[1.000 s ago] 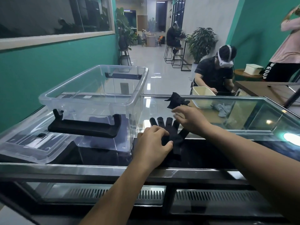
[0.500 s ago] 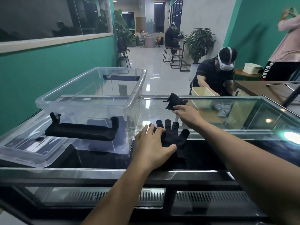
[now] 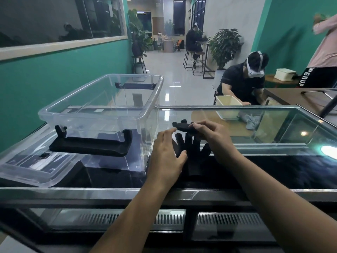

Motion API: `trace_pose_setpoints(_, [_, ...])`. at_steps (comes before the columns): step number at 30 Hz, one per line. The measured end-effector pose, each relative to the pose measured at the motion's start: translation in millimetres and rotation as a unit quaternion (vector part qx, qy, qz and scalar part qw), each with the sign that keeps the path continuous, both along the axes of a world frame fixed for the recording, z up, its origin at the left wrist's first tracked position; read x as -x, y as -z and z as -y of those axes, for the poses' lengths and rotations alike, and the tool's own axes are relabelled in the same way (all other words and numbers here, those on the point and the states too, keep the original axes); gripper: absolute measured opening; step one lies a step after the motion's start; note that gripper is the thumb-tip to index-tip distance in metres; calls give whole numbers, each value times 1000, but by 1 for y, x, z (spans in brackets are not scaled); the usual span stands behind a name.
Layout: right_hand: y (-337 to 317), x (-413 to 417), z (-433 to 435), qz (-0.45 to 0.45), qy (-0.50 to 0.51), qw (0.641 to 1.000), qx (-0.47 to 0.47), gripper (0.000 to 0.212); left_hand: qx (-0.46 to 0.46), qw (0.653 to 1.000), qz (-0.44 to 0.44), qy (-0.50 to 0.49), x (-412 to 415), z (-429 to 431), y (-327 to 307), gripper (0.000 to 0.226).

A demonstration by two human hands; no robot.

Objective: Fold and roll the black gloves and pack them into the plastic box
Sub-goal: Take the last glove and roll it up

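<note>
Head view: right hand (image 3: 212,136) has its fingers (image 3: 197,127) pinched on a bunched black glove (image 3: 182,125), holding it raised above the desk (image 3: 255,172). The glove sticks out to the left of the fingertips, past the thumb side; how much of it is tucked inside the palm can't be told.

Left hand (image 3: 166,157) rests flat, fingers loosely spread and released, not gripping anything. Its palm and thumb lie on the left edge of a second black glove (image 3: 194,152) that is laid flat on the dark desk top, glove fingers fanned out and pointing away from the person. Left index and middle fingertips reach up toward the held glove, close to it, but contact isn't clear.

The flat glove sits between the two wrists, directly under the raised one, cuff end toward the person.

Clear plastic box (image 3: 102,114) stands on the desk just left of the left hand, open side up, with a black latch handle (image 3: 91,143) on its near wall and another on the far wall. The box's right wall is just beside the left hand's knuckles. A clear lid (image 3: 27,167) lies under the box's left side. No glove shows inside the box.
</note>
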State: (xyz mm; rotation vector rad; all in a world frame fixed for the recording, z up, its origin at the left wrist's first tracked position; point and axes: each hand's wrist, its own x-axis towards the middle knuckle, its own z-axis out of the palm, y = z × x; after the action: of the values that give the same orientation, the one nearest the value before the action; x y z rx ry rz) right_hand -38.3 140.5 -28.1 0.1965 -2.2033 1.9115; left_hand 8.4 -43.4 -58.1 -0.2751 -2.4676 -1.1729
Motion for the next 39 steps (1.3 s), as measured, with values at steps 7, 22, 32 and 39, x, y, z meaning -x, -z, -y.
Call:
trace_pose_setpoints(7, [-5, -39, -2, 20, -102, 994, -13, 18, -5, 998, -63, -18, -1, 0, -3, 68])
trace_pose_setpoints(22, [10, -22, -4, 152, -133, 976, 85, 64, 93, 984, -131, 72, -14, 4, 2, 23])
trace_pose_setpoints(32, [9, -28, -5, 26, 38, 996, -82, 46, 101, 984, -99, 105, -20, 9, 7, 21])
trace_pose_setpoints(39, [15, -20, -6, 19, 62, 989, -134, 43, 130, 977, -130, 106, -27, 11, 8, 22])
